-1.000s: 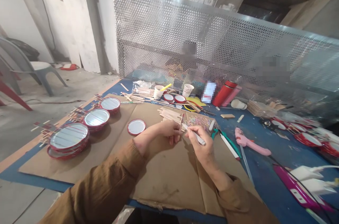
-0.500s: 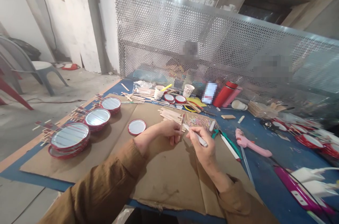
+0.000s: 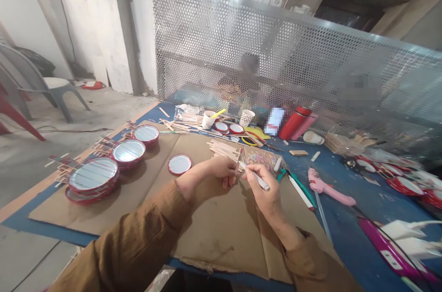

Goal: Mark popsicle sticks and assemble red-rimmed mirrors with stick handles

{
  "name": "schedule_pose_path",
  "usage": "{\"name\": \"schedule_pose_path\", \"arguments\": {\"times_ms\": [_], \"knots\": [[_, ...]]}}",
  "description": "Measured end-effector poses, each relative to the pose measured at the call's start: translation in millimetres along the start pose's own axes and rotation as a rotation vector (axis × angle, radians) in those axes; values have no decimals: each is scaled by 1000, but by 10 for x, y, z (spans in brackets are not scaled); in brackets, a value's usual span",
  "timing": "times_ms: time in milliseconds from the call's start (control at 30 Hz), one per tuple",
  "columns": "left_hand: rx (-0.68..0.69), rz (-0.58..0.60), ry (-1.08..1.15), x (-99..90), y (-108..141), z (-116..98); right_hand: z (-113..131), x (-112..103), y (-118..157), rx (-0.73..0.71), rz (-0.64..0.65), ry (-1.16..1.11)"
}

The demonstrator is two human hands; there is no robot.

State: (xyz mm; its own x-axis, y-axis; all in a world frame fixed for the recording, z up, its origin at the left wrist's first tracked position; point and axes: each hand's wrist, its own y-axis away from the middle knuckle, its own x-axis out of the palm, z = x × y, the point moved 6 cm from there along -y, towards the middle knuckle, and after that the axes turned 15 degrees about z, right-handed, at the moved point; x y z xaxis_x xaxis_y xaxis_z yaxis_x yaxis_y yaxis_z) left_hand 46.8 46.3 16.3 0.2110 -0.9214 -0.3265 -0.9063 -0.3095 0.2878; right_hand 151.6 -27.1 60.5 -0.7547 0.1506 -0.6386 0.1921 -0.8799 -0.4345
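Left hand (image 3: 226, 171) pinches a stick (image 3: 239, 159) upright, seemingly to steady it for the marker (image 3: 258, 180) pinched in the right hand (image 3: 265, 190).

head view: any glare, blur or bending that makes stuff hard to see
Head view: whitish glare on the perforated metal panel; soft shadows on the cardboard beneath both forearms; wide-angle stretching toward the edges; pixelated patch over the phone-like object, hiding its detail.

On our worktop (image 3: 366, 211) lies the cardboard (image 3: 221, 236); on its left we have stacked lids (image 3: 93, 174), behind it cups (image 3: 208, 120), right of it a glue gun (image 3: 329, 189).
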Motion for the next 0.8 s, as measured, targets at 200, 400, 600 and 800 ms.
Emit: {"name": "schedule_pose_path", "arguments": {"times_ms": [200,400,600,800], "knots": [[7,-12,-12,-5,-6,20,17,-10,8,22,-5,-19],[12,-17,-8,-12,-23,38,-1,-18,8,28,-25,-31],[-7,8,27,16,17,-5,27,-7,3,17,4,1],[30,-5,19,-3,2,15,17,-20,13,30,-26,-37]]}}
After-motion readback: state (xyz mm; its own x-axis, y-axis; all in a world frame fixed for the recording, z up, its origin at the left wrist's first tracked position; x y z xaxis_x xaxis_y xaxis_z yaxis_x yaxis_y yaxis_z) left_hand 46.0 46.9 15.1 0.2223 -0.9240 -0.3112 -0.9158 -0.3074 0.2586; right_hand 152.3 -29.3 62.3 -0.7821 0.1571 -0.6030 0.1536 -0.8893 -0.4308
